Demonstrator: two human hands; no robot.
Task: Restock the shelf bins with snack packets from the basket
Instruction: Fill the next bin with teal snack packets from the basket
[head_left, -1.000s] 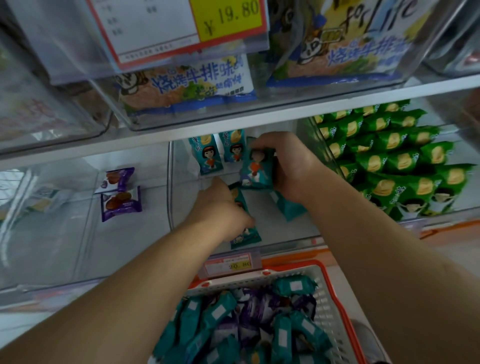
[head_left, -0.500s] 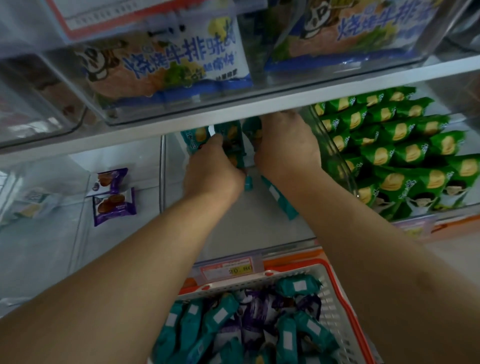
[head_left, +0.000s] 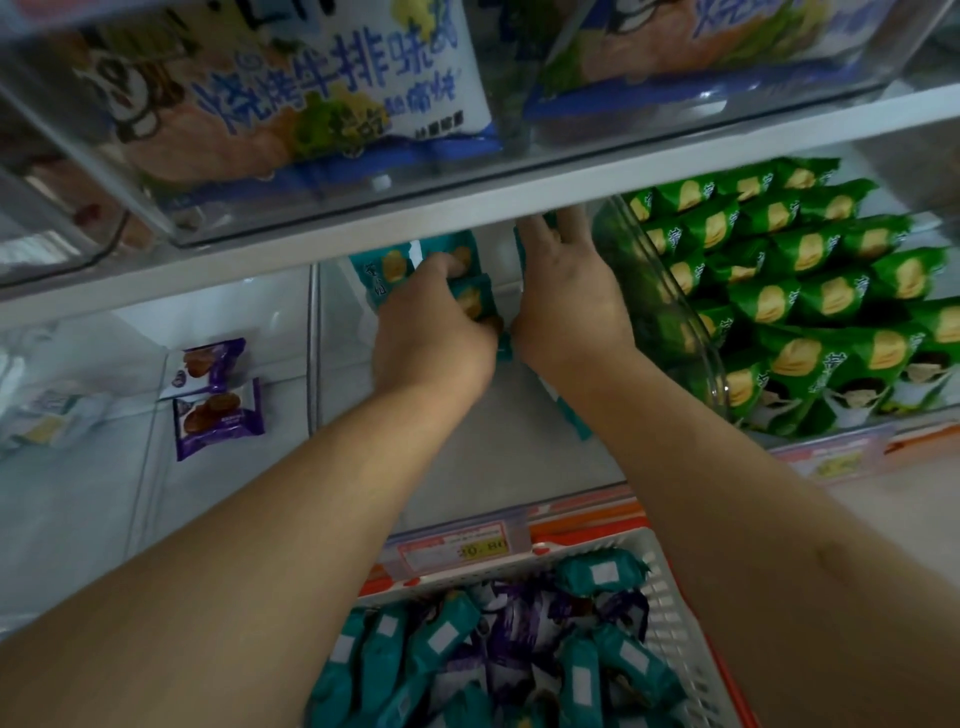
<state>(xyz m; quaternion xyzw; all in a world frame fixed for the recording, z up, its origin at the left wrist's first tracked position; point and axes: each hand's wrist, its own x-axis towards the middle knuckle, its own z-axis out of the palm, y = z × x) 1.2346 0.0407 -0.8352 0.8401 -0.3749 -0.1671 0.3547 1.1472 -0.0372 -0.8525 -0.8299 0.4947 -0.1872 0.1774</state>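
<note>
Both my hands reach deep into the clear middle bin (head_left: 493, 447) under the white shelf board. My left hand (head_left: 431, 338) grips a teal snack packet (head_left: 475, 301) in front of other teal packets standing at the bin's back (head_left: 389, 267). My right hand (head_left: 566, 296) has its fingers stretched towards the back, resting against an upright teal packet (head_left: 521, 241) that it mostly hides. Another teal packet (head_left: 571, 415) lies on the bin floor beside my right forearm. The basket (head_left: 657, 577), white with a red rim, sits below, holding several teal packets (head_left: 597, 571) and purple ones (head_left: 519, 618).
The right bin is packed with green packets (head_left: 805, 296) behind a curved clear wall (head_left: 670, 332). Two purple packets (head_left: 218, 415) lie in the left bin. A price tag (head_left: 462, 551) fronts the middle bin. Large snack bags (head_left: 337, 104) fill the bins above the shelf board (head_left: 519, 208).
Both hands have pushed further back into the middle bin, carrying teal packets from its front towards the rear row. The view has moved closer and tilted down.
</note>
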